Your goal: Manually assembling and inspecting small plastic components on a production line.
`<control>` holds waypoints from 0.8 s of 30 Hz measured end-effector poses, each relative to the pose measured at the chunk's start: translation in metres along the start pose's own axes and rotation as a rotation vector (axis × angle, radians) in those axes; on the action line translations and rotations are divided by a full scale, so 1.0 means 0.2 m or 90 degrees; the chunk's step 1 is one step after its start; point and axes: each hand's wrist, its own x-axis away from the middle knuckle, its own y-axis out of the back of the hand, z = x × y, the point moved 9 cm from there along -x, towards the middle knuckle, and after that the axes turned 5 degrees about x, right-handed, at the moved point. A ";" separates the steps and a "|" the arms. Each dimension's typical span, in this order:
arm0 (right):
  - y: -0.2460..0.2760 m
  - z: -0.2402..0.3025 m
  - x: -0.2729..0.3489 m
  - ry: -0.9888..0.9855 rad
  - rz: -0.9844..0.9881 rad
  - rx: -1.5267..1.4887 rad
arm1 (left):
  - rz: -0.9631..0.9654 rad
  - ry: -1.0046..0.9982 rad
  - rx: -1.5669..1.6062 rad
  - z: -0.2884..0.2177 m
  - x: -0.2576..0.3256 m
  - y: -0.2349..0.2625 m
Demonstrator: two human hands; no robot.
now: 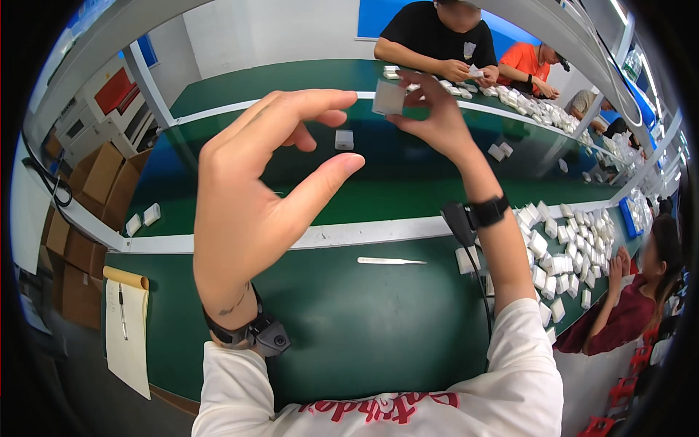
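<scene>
The person's right hand is lifting a small pale grey square plastic block above the green desk, its fingers pinching the block's edge. The left hand is hovering near, fingers spread and empty. This looks like the inspection step — next, seemingly, a careful turn of the block without loosening the pinch.

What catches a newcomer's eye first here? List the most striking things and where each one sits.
Two raised hands fill the middle: the left hand is open and empty, while the right hand pinches a small white square block at its fingertips. Below them lies a white blade-like tool on the green table. To the right, a heap of white blocks covers the table.
</scene>
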 end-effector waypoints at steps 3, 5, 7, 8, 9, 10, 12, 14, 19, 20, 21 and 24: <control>0.17 0.51 0.06 0.192 -0.064 -0.006 | 0.044 0.045 -0.025 0.02 0.00 -0.05; 0.20 0.70 0.13 0.201 -0.031 -0.026 | 0.068 0.048 -0.043 0.02 0.02 -0.06; 0.24 0.77 0.21 0.222 -0.036 -0.065 | 0.086 0.034 -0.002 0.03 0.01 -0.12; 0.25 0.77 0.25 0.209 -0.036 -0.084 | 0.082 0.017 0.020 0.03 0.01 -0.15; 0.25 0.76 0.28 0.202 -0.060 -0.112 | 0.112 0.012 0.015 0.01 0.01 -0.16; 0.26 0.76 0.30 0.199 -0.064 -0.138 | 0.120 0.011 0.019 0.01 0.01 -0.17; 0.26 0.75 0.31 0.197 -0.073 -0.167 | 0.130 0.008 0.018 0.00 0.01 -0.17; 0.25 0.74 0.30 0.190 -0.061 -0.179 | 0.141 0.002 -0.019 0.00 0.02 -0.16; 0.23 0.73 0.29 0.190 -0.075 -0.147 | 0.098 -0.001 -0.003 -0.02 0.00 -0.14; 0.23 0.74 0.29 0.198 -0.080 -0.135 | 0.093 -0.017 0.002 -0.03 -0.01 -0.13; 0.23 0.73 0.29 0.195 -0.077 -0.134 | 0.094 -0.014 0.005 -0.01 -0.01 -0.14; 0.23 0.75 0.30 0.223 -0.104 -0.100 | 0.101 -0.024 -0.026 0.00 -0.01 -0.15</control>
